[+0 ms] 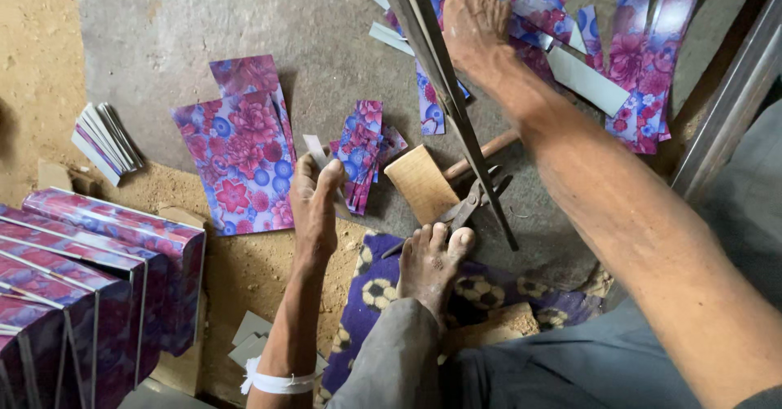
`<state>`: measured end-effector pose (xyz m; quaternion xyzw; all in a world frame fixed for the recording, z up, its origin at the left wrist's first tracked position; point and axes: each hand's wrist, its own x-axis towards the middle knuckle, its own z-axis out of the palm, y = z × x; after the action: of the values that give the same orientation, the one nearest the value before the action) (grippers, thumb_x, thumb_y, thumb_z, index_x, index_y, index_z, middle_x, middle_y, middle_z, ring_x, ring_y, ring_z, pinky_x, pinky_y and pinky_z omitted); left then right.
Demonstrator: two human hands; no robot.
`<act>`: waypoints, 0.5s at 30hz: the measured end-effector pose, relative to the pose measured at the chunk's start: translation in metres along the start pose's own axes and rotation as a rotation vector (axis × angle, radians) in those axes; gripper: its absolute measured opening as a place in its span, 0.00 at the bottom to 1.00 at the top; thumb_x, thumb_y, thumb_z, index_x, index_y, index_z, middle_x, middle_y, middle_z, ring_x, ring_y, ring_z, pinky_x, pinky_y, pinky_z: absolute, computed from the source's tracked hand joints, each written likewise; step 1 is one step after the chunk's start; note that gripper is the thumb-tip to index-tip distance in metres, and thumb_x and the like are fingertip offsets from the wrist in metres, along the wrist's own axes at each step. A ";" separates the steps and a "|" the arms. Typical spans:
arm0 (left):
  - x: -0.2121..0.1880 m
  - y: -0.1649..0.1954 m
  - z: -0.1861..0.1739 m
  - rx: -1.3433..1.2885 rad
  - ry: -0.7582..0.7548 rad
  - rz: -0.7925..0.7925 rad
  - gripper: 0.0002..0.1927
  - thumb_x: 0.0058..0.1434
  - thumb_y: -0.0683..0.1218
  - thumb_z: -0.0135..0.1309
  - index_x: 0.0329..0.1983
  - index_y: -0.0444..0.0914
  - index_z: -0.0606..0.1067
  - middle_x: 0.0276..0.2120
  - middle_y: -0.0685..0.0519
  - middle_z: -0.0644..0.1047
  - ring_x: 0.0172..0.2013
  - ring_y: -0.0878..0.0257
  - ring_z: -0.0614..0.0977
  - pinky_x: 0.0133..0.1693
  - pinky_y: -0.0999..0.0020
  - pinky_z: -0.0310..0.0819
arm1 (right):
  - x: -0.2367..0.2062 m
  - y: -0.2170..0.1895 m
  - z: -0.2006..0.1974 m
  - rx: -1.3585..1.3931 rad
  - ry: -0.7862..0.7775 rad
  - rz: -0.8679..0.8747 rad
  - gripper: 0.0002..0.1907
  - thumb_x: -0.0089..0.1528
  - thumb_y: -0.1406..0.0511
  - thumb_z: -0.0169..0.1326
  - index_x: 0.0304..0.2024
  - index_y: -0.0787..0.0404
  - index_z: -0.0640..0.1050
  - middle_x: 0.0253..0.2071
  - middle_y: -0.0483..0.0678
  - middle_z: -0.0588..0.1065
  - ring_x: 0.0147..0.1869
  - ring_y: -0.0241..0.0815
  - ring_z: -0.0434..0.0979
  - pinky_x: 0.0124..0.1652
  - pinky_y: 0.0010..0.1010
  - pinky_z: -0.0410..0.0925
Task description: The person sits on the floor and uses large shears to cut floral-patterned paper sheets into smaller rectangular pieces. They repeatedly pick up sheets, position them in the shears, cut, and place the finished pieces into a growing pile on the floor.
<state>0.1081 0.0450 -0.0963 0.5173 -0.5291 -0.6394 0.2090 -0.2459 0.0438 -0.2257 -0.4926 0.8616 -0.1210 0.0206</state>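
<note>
Floral-print boxes (90, 287) are sitting stacked at lower left of the frame: rectangular, purple-pink with blue flowers, silvery edges showing (count unclear, partly cut off by the frame). No labels, signs or screens are showing anywhere else in view.

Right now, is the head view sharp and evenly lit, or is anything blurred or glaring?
Head view: soft, even daylight, faint shadows, no strong glare; the flat floral-printed metal sheet is sharp; the right hand on the long grey metal strip looks slightly soft; the left hand is clear.
</note>
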 end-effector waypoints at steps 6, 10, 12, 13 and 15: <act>-0.003 0.004 0.019 -0.436 -0.075 -0.118 0.12 0.68 0.48 0.50 0.50 0.38 0.70 0.33 0.56 0.74 0.32 0.69 0.74 0.36 0.71 0.71 | -0.019 0.019 -0.082 0.745 -0.108 0.176 0.15 0.63 0.61 0.61 0.42 0.64 0.74 0.34 0.48 0.77 0.39 0.42 0.81 0.36 0.38 0.74; -0.026 0.041 0.047 -0.436 -0.137 -0.037 0.14 0.68 0.47 0.50 0.53 0.36 0.69 0.38 0.54 0.75 0.37 0.67 0.75 0.41 0.70 0.71 | -0.088 0.025 -0.174 1.189 0.032 0.275 0.12 0.66 0.61 0.55 0.44 0.64 0.71 0.37 0.49 0.79 0.37 0.36 0.82 0.31 0.27 0.78; -0.041 0.065 0.069 -0.431 -0.249 0.070 0.17 0.69 0.46 0.51 0.58 0.34 0.68 0.45 0.53 0.73 0.45 0.66 0.73 0.50 0.69 0.70 | -0.139 0.015 -0.220 1.159 0.087 0.218 0.16 0.68 0.59 0.57 0.49 0.66 0.72 0.41 0.51 0.79 0.40 0.36 0.79 0.36 0.27 0.75; -0.050 0.077 0.080 -0.425 -0.305 0.121 0.19 0.69 0.45 0.52 0.61 0.33 0.67 0.49 0.52 0.72 0.49 0.66 0.73 0.54 0.69 0.69 | -0.157 0.007 -0.238 1.172 0.159 0.129 0.19 0.71 0.59 0.59 0.52 0.69 0.73 0.44 0.54 0.77 0.44 0.38 0.78 0.45 0.27 0.76; -0.069 0.098 0.104 -0.383 -0.377 0.166 0.26 0.67 0.46 0.50 0.67 0.35 0.63 0.53 0.50 0.72 0.53 0.64 0.74 0.56 0.68 0.71 | -0.199 -0.012 -0.271 1.112 0.173 0.143 0.20 0.70 0.57 0.57 0.53 0.67 0.73 0.44 0.50 0.80 0.42 0.33 0.80 0.40 0.24 0.76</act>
<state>0.0152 0.1143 0.0121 0.2953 -0.4687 -0.7934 0.2523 -0.1755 0.2593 0.0232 -0.3363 0.6980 -0.5947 0.2145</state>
